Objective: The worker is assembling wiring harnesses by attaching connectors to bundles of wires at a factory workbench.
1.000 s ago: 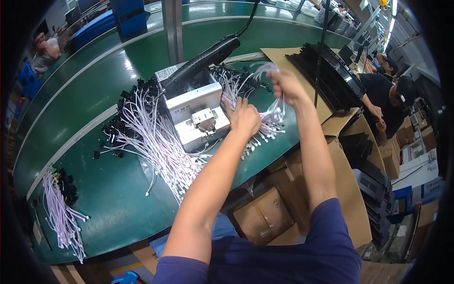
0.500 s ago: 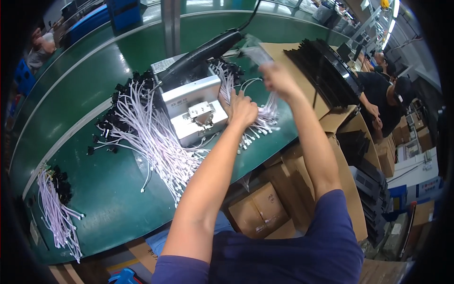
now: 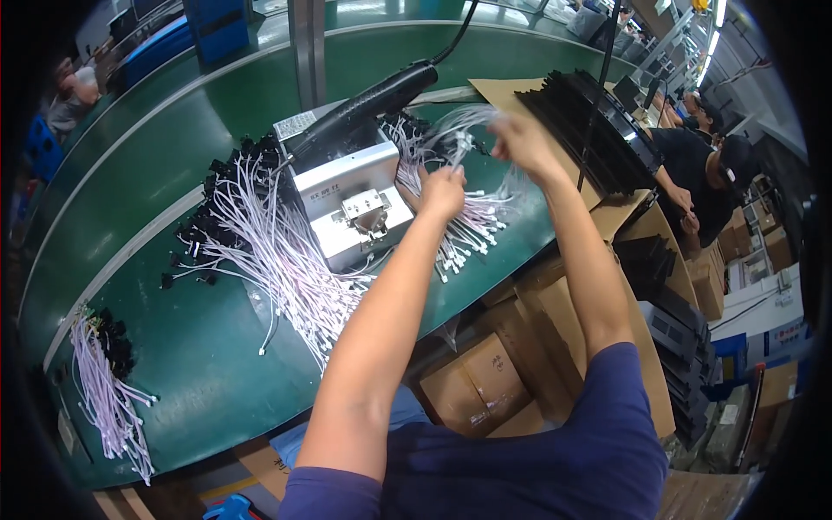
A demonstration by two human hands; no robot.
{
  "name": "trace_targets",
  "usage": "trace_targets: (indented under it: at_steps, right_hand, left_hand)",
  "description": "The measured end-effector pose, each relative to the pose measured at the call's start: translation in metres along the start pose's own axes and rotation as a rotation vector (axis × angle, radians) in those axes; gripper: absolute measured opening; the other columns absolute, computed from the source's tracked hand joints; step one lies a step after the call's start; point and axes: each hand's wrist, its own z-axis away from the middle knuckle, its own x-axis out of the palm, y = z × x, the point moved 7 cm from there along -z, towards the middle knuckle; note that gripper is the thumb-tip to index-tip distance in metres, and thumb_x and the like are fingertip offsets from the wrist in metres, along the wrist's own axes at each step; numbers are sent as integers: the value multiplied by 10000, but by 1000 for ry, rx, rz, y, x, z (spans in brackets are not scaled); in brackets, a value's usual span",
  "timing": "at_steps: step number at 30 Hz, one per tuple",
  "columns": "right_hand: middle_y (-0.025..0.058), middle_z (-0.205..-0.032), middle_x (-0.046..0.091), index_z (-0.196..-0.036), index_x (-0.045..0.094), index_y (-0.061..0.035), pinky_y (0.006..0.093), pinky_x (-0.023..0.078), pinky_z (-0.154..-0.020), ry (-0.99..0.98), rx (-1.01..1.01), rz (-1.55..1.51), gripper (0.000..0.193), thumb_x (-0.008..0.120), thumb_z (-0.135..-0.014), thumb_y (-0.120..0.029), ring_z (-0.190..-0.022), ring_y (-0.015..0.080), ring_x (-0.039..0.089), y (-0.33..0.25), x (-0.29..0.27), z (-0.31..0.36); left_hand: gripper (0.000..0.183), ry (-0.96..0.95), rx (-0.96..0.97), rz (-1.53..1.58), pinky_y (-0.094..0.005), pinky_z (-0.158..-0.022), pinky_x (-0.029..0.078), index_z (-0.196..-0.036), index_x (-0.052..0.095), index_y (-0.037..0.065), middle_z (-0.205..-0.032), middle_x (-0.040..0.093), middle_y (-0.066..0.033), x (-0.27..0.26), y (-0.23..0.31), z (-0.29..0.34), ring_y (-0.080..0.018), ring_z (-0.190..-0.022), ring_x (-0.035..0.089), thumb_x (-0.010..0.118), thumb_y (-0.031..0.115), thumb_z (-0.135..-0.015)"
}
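My left hand (image 3: 444,192) is closed, with white connector ends (image 3: 464,143) showing just above its fingers. To its right my right hand (image 3: 523,146) is curled and partly smeared by motion; blurred white cables (image 3: 475,114) arc from it toward the left hand. Beneath both hands a bunch of white cables (image 3: 472,224) with small white plugs lies on the green table (image 3: 199,334). Left of my hands stands a silver metal fixture (image 3: 347,204) with a small clamp-like block on its front. A black cylindrical tool (image 3: 368,104) with a cord rests across its top.
A larger pile of white cables (image 3: 286,260) with black connectors spreads left of the fixture. Another bunch (image 3: 104,399) lies at the far left. At right, black ribbed parts (image 3: 576,130) sit on cardboard beside open cartons (image 3: 477,381). A co-worker (image 3: 702,191) works further right.
The blurred cables at my right hand have swung left, toward my left hand. My left hand has closed, and white connector ends now show above it. The right hand has shifted slightly right.
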Motion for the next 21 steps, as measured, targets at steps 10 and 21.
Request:
trace_targets:
  at_steps: [10, 21]
  right_hand:
    - [-36, -706, 399, -1097, 506, -22, 218, 350, -492, 36, 108, -912, 263, 462, -1006, -265, -576, 65, 371, -64, -45, -14]
    - [-12, -728, 418, -1112, 474, -35, 227, 400, -515, -473, 97, -1347, 248, 382, -1033, -251, -595, 59, 438, -127, 51, 181]
  left_hand:
    - [343, -76, 110, -601, -773, -1001, -35, -1164, 629, 169, -1504, 317, -142, 10, 33, 45, -392, -1436, 124, 501, 268, -861]
    - [431, -690, -121, 608, -388, -1025, 411, -1260, 548, -23, -1195, 625, -180, -119, -8, 278, -242, -1184, 558, 661, 158, -885]
